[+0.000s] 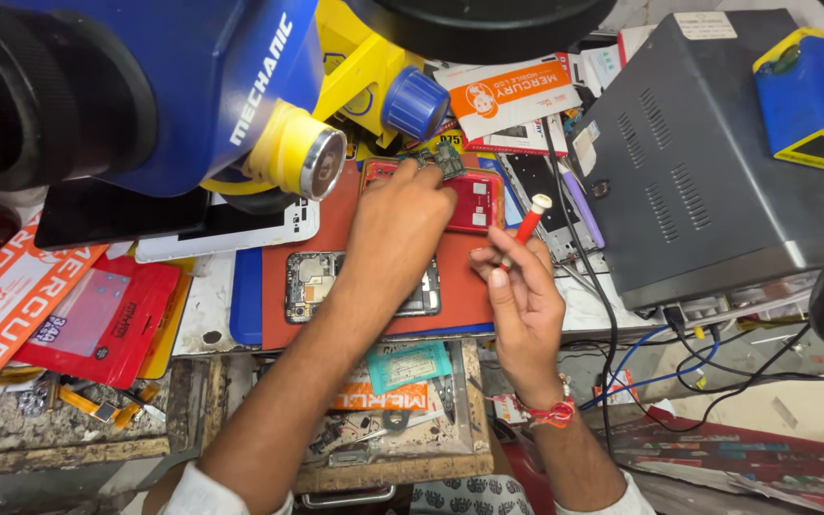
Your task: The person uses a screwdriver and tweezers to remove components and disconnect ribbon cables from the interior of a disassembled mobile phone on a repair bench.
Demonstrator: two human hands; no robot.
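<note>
Left hand (398,224) fingers pinched on a small green circuit board (447,160), at the far edge of the red phone frame (474,198) on the orange mat (460,281). Right hand (525,296) fingers clamped on a red-handled screwdriver (529,221), raised just right. Looks like board removal or seating; next needs careful alignment. Opened phone (312,281) lies nearer, left.

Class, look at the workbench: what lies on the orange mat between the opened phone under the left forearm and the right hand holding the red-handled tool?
Head view: only bare orange mat separates the opened phone from the right hand with its red-handled tool.
</note>
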